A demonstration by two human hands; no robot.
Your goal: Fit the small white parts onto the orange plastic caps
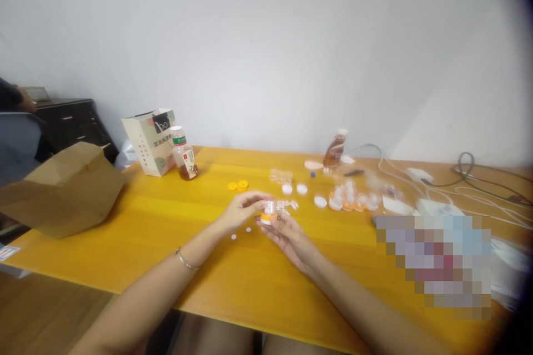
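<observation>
The bench [158, 233] lies bare between the hands and its near edge, and leftward up to a brown paper bag [62, 188]. To the right, caps [350, 199] and cables [470, 180] crowd it. The left hand [244, 208] pinches a small vial [268, 212] above mid-bench. The right hand [289, 237] lies half open, palm up, with its fingertips at the vial's orange base.

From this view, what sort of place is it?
Likely an office or workroom: long yellow table against a bare white wall, cables and adapters at its right, dark drawer cabinet at left.
</observation>
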